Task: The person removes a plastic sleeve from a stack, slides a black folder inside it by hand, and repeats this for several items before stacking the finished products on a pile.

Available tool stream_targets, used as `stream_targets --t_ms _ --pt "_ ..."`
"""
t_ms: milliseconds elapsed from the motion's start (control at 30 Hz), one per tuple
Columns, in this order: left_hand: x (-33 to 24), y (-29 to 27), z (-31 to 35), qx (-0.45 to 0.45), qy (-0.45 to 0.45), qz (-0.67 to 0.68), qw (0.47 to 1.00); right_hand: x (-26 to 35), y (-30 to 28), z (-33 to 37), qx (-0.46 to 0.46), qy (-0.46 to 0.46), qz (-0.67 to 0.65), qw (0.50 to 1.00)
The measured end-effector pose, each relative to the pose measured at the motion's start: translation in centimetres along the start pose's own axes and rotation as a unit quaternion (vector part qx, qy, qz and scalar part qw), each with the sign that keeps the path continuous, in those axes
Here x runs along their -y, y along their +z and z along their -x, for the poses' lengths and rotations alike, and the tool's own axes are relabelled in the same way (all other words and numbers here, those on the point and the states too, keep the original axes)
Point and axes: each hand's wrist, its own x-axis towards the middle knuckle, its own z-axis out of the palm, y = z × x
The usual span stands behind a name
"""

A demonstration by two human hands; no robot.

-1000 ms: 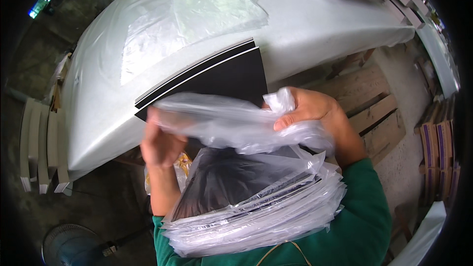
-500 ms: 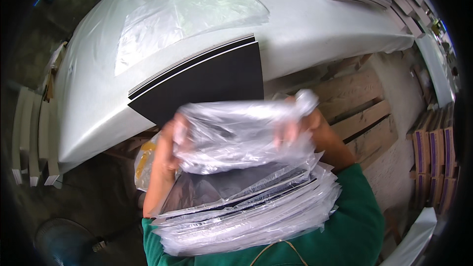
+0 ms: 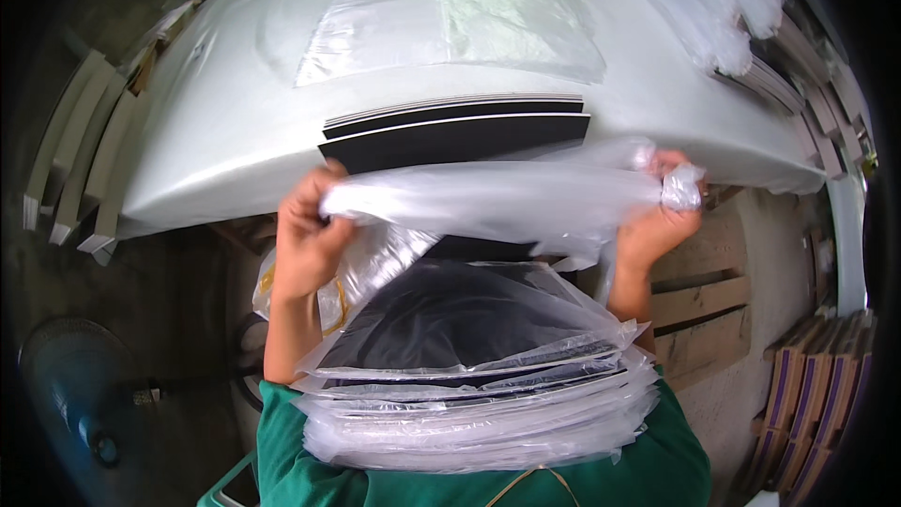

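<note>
Spreading clear film (image 3: pixel 497 197), looks like: left hand (image 3: pixel 310 235) fingers pinch one end, right hand (image 3: pixel 659 225) grips the bunched other. Film spans between bagged stack (image 3: pixel 469 422) and black boards (image 3: pixel 450 141). Next move likely calls for even tension.

Milky-white, see-through plastic film (image 3: pixel 497 197) spans the grip, between the left hand (image 3: pixel 308 230) and the right hand (image 3: pixel 664 211). Just beyond the grip, plain black boards (image 3: pixel 450 143) show thin pale edges near a white-covered work surface (image 3: pixel 235 122); farther out, a clear sheet (image 3: pixel 450 33) looks silvery at left, faintly green at right. Nearer the person, a wrapped stack (image 3: pixel 469 422) shows black through whitish plastic, against a solid green shirt (image 3: pixel 291 446). Left of the grip, a fan (image 3: pixel 80 394) is blue; right, a slatted pallet (image 3: pixel 704 324) is brown, and brown bundles (image 3: pixel 798 404) carry purple stripes.
</note>
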Motion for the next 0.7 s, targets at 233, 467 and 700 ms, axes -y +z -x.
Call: stream_targets --t_ms 233,467,700 --pt "-0.5 0.6 -0.1 -0.158 0.162 -0.412 0.882 2.1 0.2 -0.8 0.306 -0.02 0.166 0.937" --pt "-1.7 -1.7 3.0 -0.049 0.096 -0.118 0.987 2.6 -2.0 1.1 0.225 -0.129 0.091 0.961" --pt "-2.2 -5.1 2.1 0.158 -0.111 0.036 0.981 3.2 -2.2 0.8 0.235 -0.135 0.084 0.959"
